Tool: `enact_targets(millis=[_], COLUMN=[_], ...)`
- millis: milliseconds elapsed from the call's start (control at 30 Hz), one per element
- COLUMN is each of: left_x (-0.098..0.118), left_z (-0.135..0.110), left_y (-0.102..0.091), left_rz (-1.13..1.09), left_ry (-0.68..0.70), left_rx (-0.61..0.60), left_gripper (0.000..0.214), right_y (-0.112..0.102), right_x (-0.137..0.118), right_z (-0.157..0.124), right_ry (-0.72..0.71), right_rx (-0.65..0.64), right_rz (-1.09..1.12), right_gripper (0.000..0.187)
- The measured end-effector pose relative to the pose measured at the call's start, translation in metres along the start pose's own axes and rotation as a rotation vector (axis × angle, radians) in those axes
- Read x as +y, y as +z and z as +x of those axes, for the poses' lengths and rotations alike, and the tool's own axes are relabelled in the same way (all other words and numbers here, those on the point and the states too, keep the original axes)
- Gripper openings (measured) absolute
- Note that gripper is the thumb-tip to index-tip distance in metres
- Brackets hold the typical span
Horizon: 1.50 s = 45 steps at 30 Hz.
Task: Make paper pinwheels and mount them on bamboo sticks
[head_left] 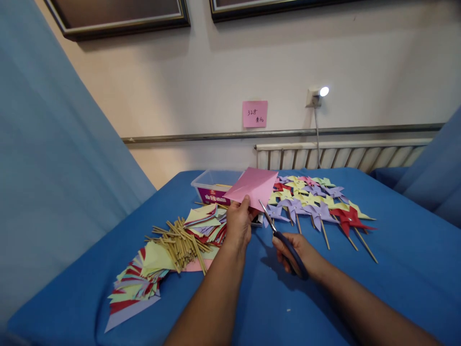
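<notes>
My left hand (237,222) pinches the near edge of a pink square of paper (252,186) and holds it up over the blue table (396,269). My right hand (293,254) grips dark-handled scissors (284,240), whose blades point up at the paper's lower corner. Both hands are closed on what they hold.
Finished paper pinwheels (317,202) on sticks lie at the right. A heap of thin wooden sticks (180,240) and stacks of folded coloured paper (139,283) lie at the left. A clear plastic box (212,185) stands behind the hands. A radiator (338,156) runs along the wall.
</notes>
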<state>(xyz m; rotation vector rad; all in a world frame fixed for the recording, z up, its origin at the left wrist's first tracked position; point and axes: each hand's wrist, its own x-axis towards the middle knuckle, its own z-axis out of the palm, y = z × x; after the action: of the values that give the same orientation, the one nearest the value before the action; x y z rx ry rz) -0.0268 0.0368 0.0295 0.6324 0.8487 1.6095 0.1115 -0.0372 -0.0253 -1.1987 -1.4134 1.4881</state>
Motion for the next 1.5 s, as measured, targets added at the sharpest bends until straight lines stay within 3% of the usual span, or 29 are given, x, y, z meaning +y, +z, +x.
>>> enact_targets(millis=[467,1500], left_x=[0.0,-0.003], left_z=[-0.001,-0.004], left_y=[0.001,0.002], left_rz=[0.027,0.08], left_ry=[-0.018,-0.028], left_rx=[0.022,-0.024], left_gripper=[0.021,0.029], right_y=[0.001,-0.003], right_x=[0.005,0.003], right_z=[0.003,0.001], right_ry=[0.005,-0.01], right_rx=[0.011,0.032], right_rz=[0.044,0.011], right_gripper=[0.054,0.053])
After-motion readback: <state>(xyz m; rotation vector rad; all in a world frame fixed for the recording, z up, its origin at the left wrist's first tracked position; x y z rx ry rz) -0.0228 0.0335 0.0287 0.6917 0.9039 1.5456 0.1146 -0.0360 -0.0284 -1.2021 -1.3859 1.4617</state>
